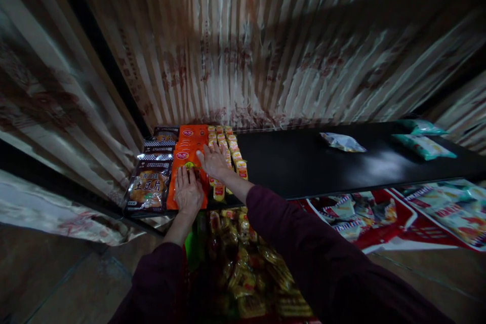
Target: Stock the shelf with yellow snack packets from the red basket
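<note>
My left hand (189, 191) lies flat with outstretched fingers on the front orange snack bag (178, 172), which overlaps other orange bags behind it. Just to the right and a little farther back, my right hand (215, 163) has its fingers spread over the edge between the orange bags and rows of small yellow-and-red wrapped snacks (240, 167). Part of those rows is hidden under this hand and wrist. On the far left, dark potato-slice bags (149, 187) stand in an overlapping row against the orange ones. Neither hand has anything gripped.
All these packs sit on a black shelf (281, 167). Farther right on it lie a silver-white packet (342, 142) and teal packets (424, 146). Below are a bin of yellow-wrapped snacks (246, 283) and red bags (406, 217) of packets. Pleated printed sheeting (243, 50) hangs behind; a dark post (102, 55) stands left.
</note>
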Available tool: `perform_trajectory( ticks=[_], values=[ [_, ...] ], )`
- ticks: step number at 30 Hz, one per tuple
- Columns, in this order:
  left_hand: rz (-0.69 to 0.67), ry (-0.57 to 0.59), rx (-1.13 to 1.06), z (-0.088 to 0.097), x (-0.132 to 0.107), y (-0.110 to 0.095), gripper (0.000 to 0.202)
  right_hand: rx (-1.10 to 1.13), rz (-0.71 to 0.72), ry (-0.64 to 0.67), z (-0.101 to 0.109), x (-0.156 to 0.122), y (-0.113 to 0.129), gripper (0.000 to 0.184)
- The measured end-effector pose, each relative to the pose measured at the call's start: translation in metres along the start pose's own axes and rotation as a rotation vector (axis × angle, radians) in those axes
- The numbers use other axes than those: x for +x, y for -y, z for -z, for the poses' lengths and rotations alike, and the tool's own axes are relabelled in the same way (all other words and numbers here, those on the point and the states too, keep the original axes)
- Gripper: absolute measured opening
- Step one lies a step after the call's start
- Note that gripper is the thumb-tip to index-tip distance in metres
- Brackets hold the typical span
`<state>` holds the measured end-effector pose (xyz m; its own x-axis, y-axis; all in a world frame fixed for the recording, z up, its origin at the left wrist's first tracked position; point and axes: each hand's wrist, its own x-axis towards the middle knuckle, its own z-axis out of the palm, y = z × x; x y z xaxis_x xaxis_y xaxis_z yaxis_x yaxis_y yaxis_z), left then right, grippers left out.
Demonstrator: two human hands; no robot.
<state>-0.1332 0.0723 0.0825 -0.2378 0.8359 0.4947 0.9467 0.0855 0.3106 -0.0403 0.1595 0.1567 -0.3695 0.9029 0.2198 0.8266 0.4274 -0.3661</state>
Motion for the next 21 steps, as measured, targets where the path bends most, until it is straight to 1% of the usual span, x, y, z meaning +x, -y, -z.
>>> perform_trajectory(
  ticks=[4, 6, 11, 16, 18, 21],
  values=[
    [-0.002, -0.019, 0.033, -0.003, -0.003, -0.003, 0.049, -0.046, 0.003, -0.094, -0.008, 0.001, -0.002, 0.052],
    [-0.007, -0.023, 0.047, -0.003, -0.004, -0.003, 0.049, -0.06, -0.004, -0.113, -0.008, 0.003, -0.003, 0.051],
    [0.017, -0.026, 0.007, -0.003, -0.003, -0.004, 0.048, -0.067, -0.016, -0.062, -0.003, 0.006, -0.002, 0.049],
    [0.036, -0.008, -0.025, -0.002, -0.002, -0.006, 0.048, -0.039, -0.028, -0.078, -0.002, 0.012, 0.002, 0.044],
    [0.032, -0.009, -0.009, 0.0, -0.002, -0.007, 0.048, -0.024, -0.041, -0.077, -0.003, 0.014, 0.003, 0.044],
    [0.023, -0.013, 0.004, 0.001, 0.0, -0.008, 0.048, -0.022, -0.067, -0.034, -0.003, 0.017, 0.004, 0.047]
  ],
)
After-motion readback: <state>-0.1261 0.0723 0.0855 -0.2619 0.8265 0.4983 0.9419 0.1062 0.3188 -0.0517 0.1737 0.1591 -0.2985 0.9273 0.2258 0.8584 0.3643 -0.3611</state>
